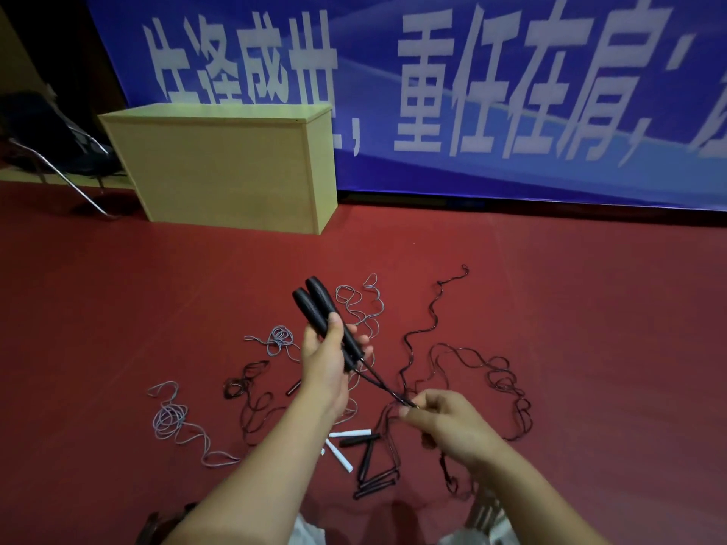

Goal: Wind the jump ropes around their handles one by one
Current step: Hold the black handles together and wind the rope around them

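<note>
Left hand, centre of frame, fingers clenched around two black handles held side by side, butt ends pointing up and slightly left, cord ends down toward the right. Black rope leaves the handles' lower ends as two strands and runs down-right to the right hand, lower centre-right, which pinches the strands between thumb and fingers; the other fingers are curled. Past the right hand the same black rope seems to trail onto the red floor in loose loops on the right, with one wavy strand reaching toward upper right; exact routing through the tangle cannot be told. More ropes lie unwound on the floor: grey-white rope coiled at lower left, another grey coil left of the left hand, a grey strand just behind the handles, a dark rope left of the left forearm. Between the forearms near bottom centre: white handles and black handles on the floor, close together, some touching. Upper left of frame: light wooden box standing on the floor, with a folding chair left of it. Blue banner with large white characters fills the top and right background.
</note>
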`<state>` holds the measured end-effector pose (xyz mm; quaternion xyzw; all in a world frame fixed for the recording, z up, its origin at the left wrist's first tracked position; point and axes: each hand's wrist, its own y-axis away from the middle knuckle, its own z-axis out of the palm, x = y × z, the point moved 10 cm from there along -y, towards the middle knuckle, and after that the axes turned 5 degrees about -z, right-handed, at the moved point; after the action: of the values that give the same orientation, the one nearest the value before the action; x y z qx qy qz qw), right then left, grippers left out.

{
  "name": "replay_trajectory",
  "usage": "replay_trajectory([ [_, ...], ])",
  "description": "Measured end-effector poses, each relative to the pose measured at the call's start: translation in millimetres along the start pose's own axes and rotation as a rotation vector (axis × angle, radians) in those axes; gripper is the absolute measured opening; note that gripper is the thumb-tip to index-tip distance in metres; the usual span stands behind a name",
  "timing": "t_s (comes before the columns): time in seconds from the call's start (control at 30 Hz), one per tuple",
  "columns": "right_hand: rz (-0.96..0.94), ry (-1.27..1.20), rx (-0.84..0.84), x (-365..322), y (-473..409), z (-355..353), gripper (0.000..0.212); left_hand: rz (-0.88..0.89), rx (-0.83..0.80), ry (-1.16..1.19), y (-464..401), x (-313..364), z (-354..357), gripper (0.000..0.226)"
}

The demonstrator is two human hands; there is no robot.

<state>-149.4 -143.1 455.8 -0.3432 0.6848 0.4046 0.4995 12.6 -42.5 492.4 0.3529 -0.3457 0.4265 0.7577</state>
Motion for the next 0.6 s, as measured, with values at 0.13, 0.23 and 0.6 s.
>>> replay_trajectory([
  [0.13,-0.037,0.181,0.005,-12,-4,-26,0.038,0.138,0.047,-0.245,-11,15,-14,0.009],
  [0.23,-0.06,0.279,-0.033,-23,-10,-43,0.038,0.246,0.02,-0.487,-16,27,-17,0.01],
  [0.6,-0.26,0.025,0.078,-66,-40,-63,0.015,-0.043,-0.592,-1.23,12,-22,21,0.032],
])
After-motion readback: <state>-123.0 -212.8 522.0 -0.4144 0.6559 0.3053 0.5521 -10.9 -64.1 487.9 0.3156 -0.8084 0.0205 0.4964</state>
